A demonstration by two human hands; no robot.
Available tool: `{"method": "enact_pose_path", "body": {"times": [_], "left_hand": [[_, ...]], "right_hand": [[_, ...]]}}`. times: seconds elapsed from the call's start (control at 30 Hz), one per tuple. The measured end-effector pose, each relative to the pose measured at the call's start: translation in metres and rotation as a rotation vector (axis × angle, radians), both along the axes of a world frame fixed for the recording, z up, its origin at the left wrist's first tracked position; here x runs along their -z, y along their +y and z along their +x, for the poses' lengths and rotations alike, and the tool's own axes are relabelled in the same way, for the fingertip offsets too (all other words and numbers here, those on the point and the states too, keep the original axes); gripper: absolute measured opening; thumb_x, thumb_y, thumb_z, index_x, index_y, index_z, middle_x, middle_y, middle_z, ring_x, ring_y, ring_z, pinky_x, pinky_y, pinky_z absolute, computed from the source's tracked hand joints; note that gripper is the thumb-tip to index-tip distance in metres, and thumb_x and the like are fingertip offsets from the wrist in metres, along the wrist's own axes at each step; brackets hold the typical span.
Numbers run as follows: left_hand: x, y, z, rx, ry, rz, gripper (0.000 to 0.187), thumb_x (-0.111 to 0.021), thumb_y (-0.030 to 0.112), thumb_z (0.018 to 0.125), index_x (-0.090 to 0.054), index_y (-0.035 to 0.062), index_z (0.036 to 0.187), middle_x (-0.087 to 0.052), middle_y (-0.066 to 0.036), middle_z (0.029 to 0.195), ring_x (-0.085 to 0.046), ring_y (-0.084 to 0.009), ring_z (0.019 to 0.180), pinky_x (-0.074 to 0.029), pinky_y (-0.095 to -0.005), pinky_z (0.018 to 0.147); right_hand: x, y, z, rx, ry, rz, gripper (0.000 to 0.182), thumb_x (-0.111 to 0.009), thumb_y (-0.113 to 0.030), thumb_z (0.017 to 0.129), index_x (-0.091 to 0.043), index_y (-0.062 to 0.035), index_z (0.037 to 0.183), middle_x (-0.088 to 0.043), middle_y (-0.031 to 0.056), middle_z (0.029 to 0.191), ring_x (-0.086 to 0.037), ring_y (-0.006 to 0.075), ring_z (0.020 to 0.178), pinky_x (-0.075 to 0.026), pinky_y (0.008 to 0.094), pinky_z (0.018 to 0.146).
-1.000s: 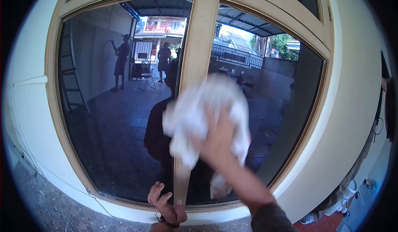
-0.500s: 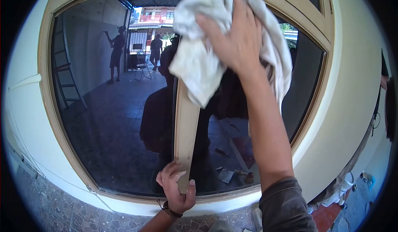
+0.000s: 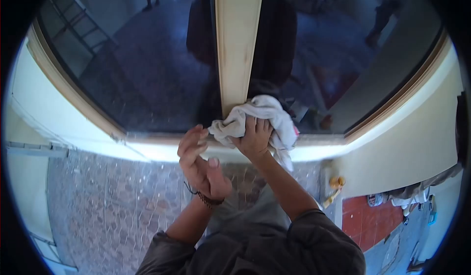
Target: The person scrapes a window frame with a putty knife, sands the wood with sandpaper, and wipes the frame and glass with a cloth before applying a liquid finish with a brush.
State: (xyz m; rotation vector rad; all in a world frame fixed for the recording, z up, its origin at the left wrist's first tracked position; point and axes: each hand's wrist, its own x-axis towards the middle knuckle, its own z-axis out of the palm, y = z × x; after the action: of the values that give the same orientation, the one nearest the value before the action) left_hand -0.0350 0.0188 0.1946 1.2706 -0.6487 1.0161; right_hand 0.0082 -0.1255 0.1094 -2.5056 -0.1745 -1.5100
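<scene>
Bunched against the foot of the cream wooden post (image 3: 238, 39) is a white cloth (image 3: 270, 113), pressed there by my right hand (image 3: 255, 137) with its fingers dug into the folds. My left hand (image 3: 202, 164) is just left of the cloth, palm turned up and fingers loosely bent and apart, holding nothing. Dark glass panes, the left one (image 3: 147, 78) and the right one (image 3: 333, 64), flank the post and carry reflections. The pale wooden sill (image 3: 314, 138) runs beneath them, partly covered by the cloth.
Patterned stone paving (image 3: 117, 196) lies below the window. At right are a curved cream wall (image 3: 407, 152), a red tiled patch (image 3: 368, 221), a small orange-yellow object (image 3: 336, 182) and pale cloth items (image 3: 409, 200). The left pane reflects a ladder.
The view has tilted down. My right hand has brought the cloth from the upper post to its foot. My left hand has come off the lower post.
</scene>
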Motion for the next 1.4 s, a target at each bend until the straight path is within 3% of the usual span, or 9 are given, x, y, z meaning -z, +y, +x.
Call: {"method": "enact_pose_path", "body": {"times": [0.17,0.37,0.43,0.57,0.7,0.9,1.07,1.13,1.4], "left_hand": [[0.035,0.043,-0.023,-0.062,0.224,0.231,0.025,-0.046,0.005,0.086,-0.049,-0.004,0.11,-0.056,-0.026,0.118,-0.055,-0.0333,0.112,-0.039,-0.046,0.101],[0.08,0.089,-0.031,-0.191,0.426,0.048,0.022,-0.046,0.003,0.092,-0.055,-0.0039,0.111,-0.062,-0.017,0.111,-0.058,-0.0213,0.104,-0.043,-0.0353,0.095],[0.082,0.084,-0.025,-0.2,0.52,-0.03,0.018,-0.048,0.003,0.094,-0.058,-0.0018,0.108,-0.063,-0.009,0.108,-0.055,-0.0125,0.093,-0.042,-0.0267,0.086],[0.083,0.066,-0.026,-0.086,0.719,0.011,0.016,-0.062,0.0,0.087,-0.061,0.0034,0.103,-0.062,-0.004,0.094,-0.054,-0.0145,0.081,-0.044,-0.028,0.078],[0.136,0.077,-0.04,-0.047,0.825,0.188,0.013,-0.064,0.001,0.085,-0.062,0.0023,0.098,-0.065,-0.008,0.092,-0.061,-0.0176,0.079,-0.047,-0.0287,0.075],[0.142,0.068,-0.07,0.112,1.012,0.17,0.012,-0.064,0.002,0.086,-0.06,0.0008,0.097,-0.064,-0.007,0.09,-0.061,-0.0154,0.082,-0.048,-0.0281,0.073],[0.134,0.076,-0.056,0.162,1.09,0.236,0.013,-0.064,0.002,0.087,-0.059,-0.0004,0.099,-0.063,-0.005,0.088,-0.057,-0.0103,0.084,-0.047,-0.0251,0.075],[0.135,0.073,-0.047,0.123,1.066,0.132,0.017,-0.065,0.002,0.087,-0.059,-0.0005,0.102,-0.064,-0.005,0.088,-0.059,-0.0103,0.086,-0.047,-0.0256,0.076],[0.121,0.117,-0.029,-0.016,0.895,0.025,0.01,-0.063,0.002,0.091,-0.061,0.0024,0.101,-0.064,-0.003,0.092,-0.059,-0.0099,0.085,-0.048,-0.0254,0.077]], "right_hand": [[0.108,-0.007,-0.048,-0.061,0.374,0.079,0.068,-0.08,-0.026,0.066,-0.057,-0.0044,0.127,-0.058,0.0194,0.117,-0.056,0.0438,0.107,-0.044,0.0494,0.092],[0.011,-0.012,-0.044,-0.248,-0.072,0.511,0.07,-0.082,-0.021,0.065,-0.054,-0.0041,0.127,-0.053,0.025,0.115,-0.054,0.043,0.106,-0.042,0.054,0.093],[-0.001,0.007,-0.023,-0.131,0.1,0.079,0.068,-0.08,-0.028,0.068,-0.056,-0.0091,0.129,-0.053,0.0226,0.116,-0.051,0.0424,0.109,-0.036,0.0602,0.093],[0.079,0.015,-0.019,-0.129,0.217,-0.102,0.064,-0.077,-0.025,0.064,-0.063,-0.0244,0.126,-0.052,0.0166,0.129,-0.048,0.0417,0.119,-0.036,0.0627,0.096],[0.162,-0.008,-0.064,-0.201,0.459,-0.238,0.059,-0.073,-0.019,0.065,-0.065,-0.016,0.123,-0.053,0.0132,0.133,-0.051,0.0347,0.122,-0.044,0.0552,0.095],[0.154,0.022,-0.016,-0.396,0.776,-0.251,0.05,-0.062,-0.013,0.077,-0.061,-0.013,0.127,-0.055,0.0153,0.132,-0.048,0.0368,0.126,-0.038,0.0527,0.106],[0.137,0.092,0.017,-0.29,0.369,-0.384,0.056,-0.054,-0.011,0.084,-0.048,-0.0062,0.14,-0.046,0.0273,0.138,-0.046,0.0422,0.128,-0.036,0.0478,0.109],[0.14,0.115,0.037,-0.645,0.379,-0.112,0.063,-0.054,-0.011,0.083,-0.042,-0.002,0.144,-0.045,0.0286,0.137,-0.047,0.0415,0.126,-0.034,0.0546,0.109],[0.053,0.088,0.001,-0.467,0.727,-0.321,0.069,-0.065,-0.006,0.072,-0.049,-0.0107,0.139,-0.047,0.018,0.129,-0.052,0.0401,0.109,-0.046,0.0495,0.094]]}}
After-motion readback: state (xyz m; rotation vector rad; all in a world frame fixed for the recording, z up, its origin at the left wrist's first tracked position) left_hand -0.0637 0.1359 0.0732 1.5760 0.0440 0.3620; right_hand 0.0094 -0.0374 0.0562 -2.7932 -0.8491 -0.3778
